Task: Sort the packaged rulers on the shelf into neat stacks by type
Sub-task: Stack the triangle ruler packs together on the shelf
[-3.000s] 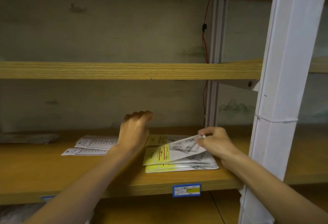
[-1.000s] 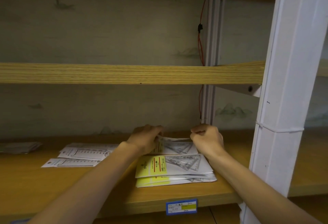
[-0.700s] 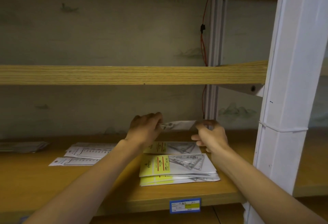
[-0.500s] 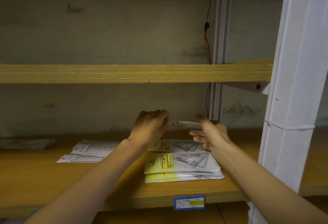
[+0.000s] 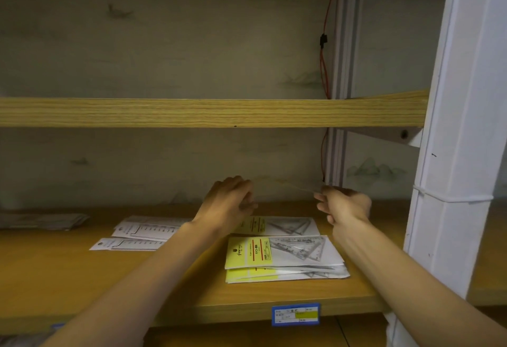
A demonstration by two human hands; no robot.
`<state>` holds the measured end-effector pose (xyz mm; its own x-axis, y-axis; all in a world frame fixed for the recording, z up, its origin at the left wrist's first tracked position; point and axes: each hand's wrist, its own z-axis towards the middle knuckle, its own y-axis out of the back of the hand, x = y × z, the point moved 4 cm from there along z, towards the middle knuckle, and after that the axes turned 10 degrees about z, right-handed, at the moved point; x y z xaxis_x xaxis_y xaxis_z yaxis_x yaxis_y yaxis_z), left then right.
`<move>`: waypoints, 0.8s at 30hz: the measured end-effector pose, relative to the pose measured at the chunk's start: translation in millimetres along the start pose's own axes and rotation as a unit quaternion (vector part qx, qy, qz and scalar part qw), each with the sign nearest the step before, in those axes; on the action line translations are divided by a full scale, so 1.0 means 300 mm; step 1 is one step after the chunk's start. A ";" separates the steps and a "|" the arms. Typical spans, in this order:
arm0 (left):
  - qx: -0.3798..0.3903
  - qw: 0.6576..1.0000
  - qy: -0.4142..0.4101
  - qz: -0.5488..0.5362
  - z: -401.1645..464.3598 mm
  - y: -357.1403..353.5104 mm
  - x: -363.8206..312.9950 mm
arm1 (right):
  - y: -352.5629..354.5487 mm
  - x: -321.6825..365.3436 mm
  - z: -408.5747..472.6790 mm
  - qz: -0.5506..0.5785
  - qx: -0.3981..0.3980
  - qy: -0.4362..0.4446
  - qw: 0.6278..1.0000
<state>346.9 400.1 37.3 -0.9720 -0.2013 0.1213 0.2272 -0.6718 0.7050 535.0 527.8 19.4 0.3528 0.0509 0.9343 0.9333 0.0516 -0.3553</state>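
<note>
A thin ruler packet (image 5: 297,187), seen edge-on and blurred, hangs level above the shelf between my hands. My left hand (image 5: 229,204) grips its left end with curled fingers. Pinching the right end is my right hand (image 5: 344,205). Below them lies a stack of yellow-labelled set-square packets (image 5: 285,260) near the shelf's front edge. A second yellow-labelled packet (image 5: 288,226) lies behind it. White straight-ruler packets (image 5: 148,231) lie to the left, partly hidden by my left forearm.
The wooden shelf board (image 5: 68,278) carries a flat grey pile (image 5: 41,220) at far left and a blue price tag (image 5: 295,314) on its front edge. An upper shelf board (image 5: 192,112) runs overhead. A white post (image 5: 461,154) stands right, a red wire (image 5: 324,58) behind.
Both hands picked a packet off the rear pile and raised it. It has turned flat, so now only its edge shows, and my hands have drawn further apart.
</note>
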 end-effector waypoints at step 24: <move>0.347 0.932 0.002 -0.108 0.066 -0.230 -0.054 | -0.001 0.005 0.006 0.017 0.017 0.046 0.999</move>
<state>345.7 463.9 0.5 -0.9899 -0.1184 -0.0773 -0.0688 -0.0748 0.9948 535.2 529.8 20.8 0.3896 -0.0387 0.9202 0.9188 0.0852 -0.3854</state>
